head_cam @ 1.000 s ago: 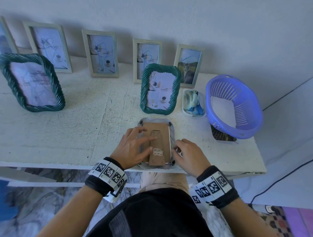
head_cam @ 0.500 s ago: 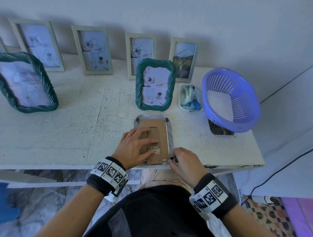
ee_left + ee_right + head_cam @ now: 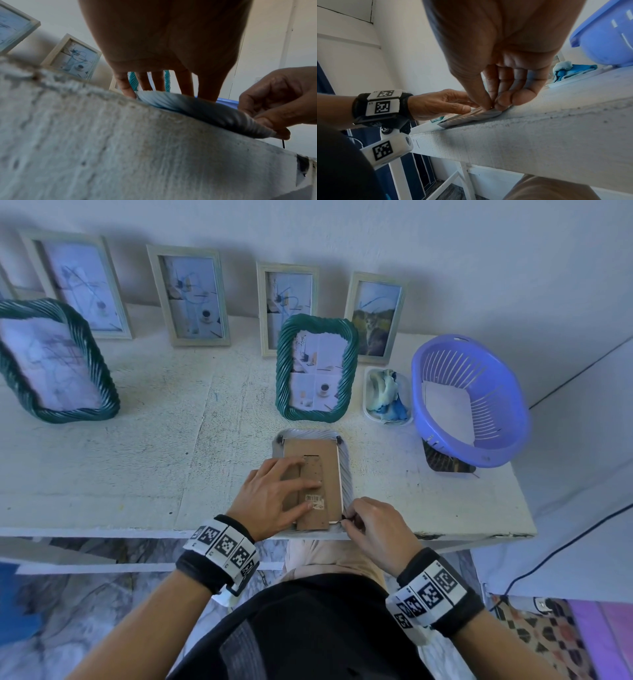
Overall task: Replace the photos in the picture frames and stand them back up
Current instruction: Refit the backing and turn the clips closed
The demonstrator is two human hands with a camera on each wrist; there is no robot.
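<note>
A pale ribbed picture frame (image 3: 346, 460) lies face down at the table's front edge, its brown cardboard backing (image 3: 320, 453) and stand flap facing up. My left hand (image 3: 274, 494) lies flat on the backing with straight, spread fingers (image 3: 126, 86) and presses it down. My right hand (image 3: 373, 525) pinches a small black tab at the frame's near right corner between thumb and fingertips (image 3: 489, 104). The frame's rim (image 3: 197, 108) shows under both hands in the wrist views. A green twisted frame (image 3: 317, 368) holding a photo stands upright just behind.
Several pale wooden frames (image 3: 191, 296) lean against the wall; another green frame (image 3: 54, 361) stands at left. A purple plastic basket (image 3: 469, 398) and a small tub of blue cloth (image 3: 387, 395) sit at right. The white table's front edge (image 3: 102, 530) runs under my wrists.
My right hand has slid down from the frame's right side to its near right corner and now pinches the tab there. The left hand stays flat on the backing.
</note>
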